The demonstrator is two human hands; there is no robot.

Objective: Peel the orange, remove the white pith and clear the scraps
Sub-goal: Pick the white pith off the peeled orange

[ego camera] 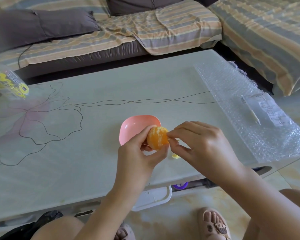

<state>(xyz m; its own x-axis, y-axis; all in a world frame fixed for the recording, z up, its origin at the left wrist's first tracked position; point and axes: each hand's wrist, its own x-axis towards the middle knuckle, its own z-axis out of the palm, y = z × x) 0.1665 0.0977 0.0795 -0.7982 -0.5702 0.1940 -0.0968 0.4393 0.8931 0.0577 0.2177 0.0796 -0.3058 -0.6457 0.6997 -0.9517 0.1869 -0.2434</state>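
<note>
The orange (157, 138) is already peeled and is held by the left hand (137, 153). White pith is pinched by the right hand (203, 144). A yellow scrap (175, 156) is not cleared yet.

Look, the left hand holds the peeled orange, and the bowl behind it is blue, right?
Not quite. The head view shows the bowl behind the peeled orange is pink, not blue. The left hand does hold the orange.

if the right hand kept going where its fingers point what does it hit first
The orange: the right hand points left, fingertips touching its side. The left hand, holding it, is likely next.
</note>
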